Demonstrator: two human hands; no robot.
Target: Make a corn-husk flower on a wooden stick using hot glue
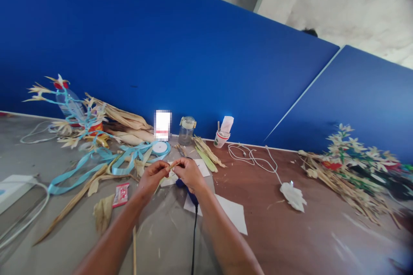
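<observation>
My left hand [154,175] and my right hand [189,172] meet over the middle of the table. Both are closed in a pinch on a thin pale strip of dried corn husk [174,164] held between them. Under my right wrist lies a dark blue tool [192,197] with a black cord [194,240] running toward me. White paper sheets [232,212] lie flat beneath my hands. A thin wooden stick [134,251] lies on the table beside my left forearm.
Light blue ribbon [97,161] and its spool [160,148] lie left among dried husks [125,117]. A bottle holding husk flowers [66,102], a glass jar [186,130], a paper cup [221,138], a white cable [254,159] and a heap of husk flowers [351,163] line the blue partition [193,51].
</observation>
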